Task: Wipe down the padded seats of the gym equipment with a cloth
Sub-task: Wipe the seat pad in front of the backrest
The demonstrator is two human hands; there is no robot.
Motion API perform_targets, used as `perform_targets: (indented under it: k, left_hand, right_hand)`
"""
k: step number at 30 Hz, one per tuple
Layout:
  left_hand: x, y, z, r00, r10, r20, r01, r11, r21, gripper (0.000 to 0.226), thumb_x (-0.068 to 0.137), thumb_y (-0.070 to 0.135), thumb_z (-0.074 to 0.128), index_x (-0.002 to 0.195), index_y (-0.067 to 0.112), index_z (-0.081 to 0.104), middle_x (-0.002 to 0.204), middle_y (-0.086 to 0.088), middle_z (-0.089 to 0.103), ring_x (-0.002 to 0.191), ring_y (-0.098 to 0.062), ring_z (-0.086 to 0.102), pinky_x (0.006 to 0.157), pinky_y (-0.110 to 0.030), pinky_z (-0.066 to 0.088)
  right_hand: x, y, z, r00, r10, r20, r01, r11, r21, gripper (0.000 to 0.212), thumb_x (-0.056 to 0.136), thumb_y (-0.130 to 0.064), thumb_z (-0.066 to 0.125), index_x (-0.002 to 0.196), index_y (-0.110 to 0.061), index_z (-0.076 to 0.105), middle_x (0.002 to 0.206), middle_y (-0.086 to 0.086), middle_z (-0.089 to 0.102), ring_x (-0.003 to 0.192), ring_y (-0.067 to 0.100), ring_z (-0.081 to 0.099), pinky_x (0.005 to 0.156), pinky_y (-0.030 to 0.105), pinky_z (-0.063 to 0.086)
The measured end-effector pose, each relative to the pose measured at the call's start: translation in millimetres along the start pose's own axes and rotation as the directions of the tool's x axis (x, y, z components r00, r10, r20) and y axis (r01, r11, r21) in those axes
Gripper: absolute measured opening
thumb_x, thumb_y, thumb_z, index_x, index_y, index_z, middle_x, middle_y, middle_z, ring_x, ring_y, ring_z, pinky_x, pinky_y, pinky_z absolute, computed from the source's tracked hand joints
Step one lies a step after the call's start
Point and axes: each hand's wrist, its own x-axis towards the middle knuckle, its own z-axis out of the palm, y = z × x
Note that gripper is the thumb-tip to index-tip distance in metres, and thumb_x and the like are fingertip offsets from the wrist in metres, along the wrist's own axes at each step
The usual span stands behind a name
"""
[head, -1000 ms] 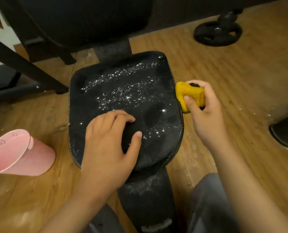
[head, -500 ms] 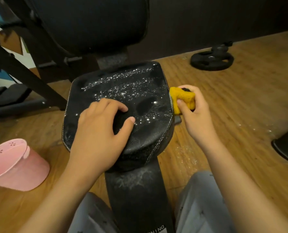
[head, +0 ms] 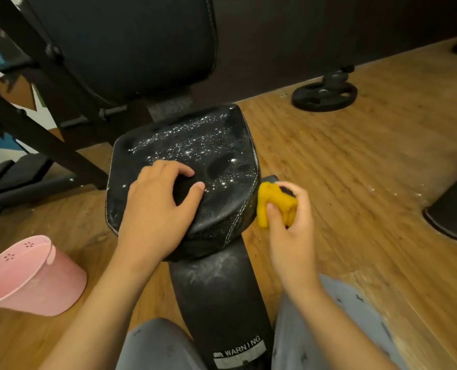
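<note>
On the wet padded seat [head: 216, 145] in front of me, my left hand [head: 155, 209] rests with fingers bent; whether it grips anything, I cannot tell. My right hand [head: 288, 233] is clamped on the balled yellow cloth [head: 274, 206], just off the seat's right edge. Bunched this tight, the cloth may only smear the droplets, and runoff could drip onto the wood floor [head: 355, 169].

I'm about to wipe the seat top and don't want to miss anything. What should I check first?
1. Yellow cloth gripped in right hand: ok.
2. Cloth on the seat top: not ok, it is beside the right edge.
3. Left hand rests on the seat: ok.
4. Seat top dry: not ok, droplets cover the far half.
5. Anything under the left palm: cannot tell.
</note>
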Motion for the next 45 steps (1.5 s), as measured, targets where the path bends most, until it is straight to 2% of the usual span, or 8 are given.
perform_targets:
  k: [4, 7, 11, 18, 24, 29, 32, 45]
  left_hand:
    - [-0.2, -0.8, 0.6, 1.000, -0.002, 0.001, 0.002, 0.999, -0.032, 0.021, 0.090, 0.038, 0.058, 0.106, 0.025, 0.060, 0.104, 0.014, 0.052, 0.107, -0.009, 0.043, 0.096, -0.033, 0.036]
    - [1.1, -2.2, 0.8, 1.000, -0.001, -0.009, 0.001, 0.999, -0.039, 0.021, 0.089, 0.038, 0.059, 0.106, 0.025, 0.060, 0.104, 0.014, 0.052, 0.107, -0.008, 0.043, 0.095, -0.031, 0.033]
    - [0.4, -4.3, 1.2, 1.000, 0.007, -0.015, -0.008, 0.998, -0.060, 0.021, 0.090, 0.039, 0.058, 0.105, 0.025, 0.060, 0.103, 0.014, 0.053, 0.106, -0.007, 0.042, 0.094, -0.030, 0.034]
    - [-1.8, -3.3, -0.2, 1.000, -0.005, -0.026, 0.003, 0.997, -0.073, 0.023, 0.091, 0.040, 0.057, 0.105, 0.023, 0.060, 0.105, 0.011, 0.055, 0.109, -0.011, 0.045, 0.097, -0.033, 0.037]
    - [-2.4, -3.1, 0.5, 1.000, -0.006, -0.007, 0.006, 0.999, -0.051, 0.024, 0.092, 0.041, 0.054, 0.108, 0.022, 0.059, 0.108, 0.010, 0.054, 0.111, -0.012, 0.044, 0.096, -0.031, 0.034]
    - [-1.8, -3.2, 0.0, 1.000, -0.010, -0.011, 0.010, 0.999, -0.054, 0.026, 0.092, 0.040, 0.055, 0.108, 0.021, 0.060, 0.109, 0.008, 0.055, 0.112, -0.014, 0.046, 0.095, -0.030, 0.036]
    - [-2.6, -2.3, -0.9, 1.000, -0.013, -0.011, 0.012, 0.999, -0.051, 0.025, 0.093, 0.040, 0.055, 0.108, 0.020, 0.060, 0.109, 0.008, 0.056, 0.111, -0.013, 0.046, 0.094, -0.030, 0.037]
    - [-1.3, -4.6, -3.6, 0.999, -0.007, 0.039, 0.010, 0.997, -0.074, 0.018, 0.093, 0.033, 0.056, 0.106, 0.022, 0.060, 0.106, 0.011, 0.055, 0.111, -0.010, 0.045, 0.099, -0.033, 0.038]
  right_hand:
    - [24.2, -3.1, -0.1, 0.999, -0.029, -0.017, 0.028, 0.998, -0.063, 0.026, 0.093, -0.004, 0.053, 0.115, -0.018, 0.055, 0.111, -0.002, 0.060, 0.102, 0.006, 0.057, 0.086, 0.016, 0.044]
    - [-9.5, -11.2, 5.4, 0.998, -0.044, -0.052, 0.043, 0.999, -0.029, 0.029, 0.092, -0.004, 0.056, 0.114, -0.024, 0.055, 0.109, -0.016, 0.058, 0.102, -0.004, 0.055, 0.082, 0.005, 0.039]
    - [-48.9, -8.7, 17.4, 0.998, -0.065, 0.006, 0.066, 0.997, -0.049, 0.039, 0.092, -0.007, 0.058, 0.109, -0.041, 0.050, 0.107, -0.029, 0.054, 0.107, -0.006, 0.052, 0.082, 0.005, 0.040]
    - [-13.9, -19.5, 14.4, 0.991, -0.098, -0.093, 0.098, 0.995, -0.002, 0.030, 0.092, -0.002, 0.056, 0.112, -0.024, 0.054, 0.105, -0.019, 0.058, 0.097, -0.011, 0.054, 0.079, 0.002, 0.038]
    - [-38.1, -11.8, 12.8, 0.995, -0.093, 0.024, 0.095, 0.993, -0.066, 0.032, 0.093, -0.008, 0.057, 0.113, -0.032, 0.053, 0.109, -0.020, 0.058, 0.102, -0.004, 0.055, 0.080, 0.005, 0.040]
    - [-0.6, -10.6, -0.1, 0.994, -0.098, 0.038, 0.102, 0.989, -0.104, 0.028, 0.092, -0.005, 0.056, 0.115, -0.021, 0.056, 0.110, -0.010, 0.061, 0.102, 0.001, 0.057, 0.087, 0.017, 0.045]
    - [4.5, -10.4, -3.5, 0.995, -0.087, 0.038, 0.089, 0.994, -0.063, 0.026, 0.092, -0.005, 0.057, 0.114, -0.019, 0.057, 0.110, -0.004, 0.062, 0.100, 0.003, 0.058, 0.084, 0.014, 0.045]
    - [5.5, 4.7, -0.1, 0.994, -0.107, -0.003, 0.107, 0.994, -0.027, 0.026, 0.092, -0.005, 0.056, 0.113, -0.021, 0.055, 0.106, -0.010, 0.060, 0.097, -0.001, 0.057, 0.080, 0.011, 0.045]
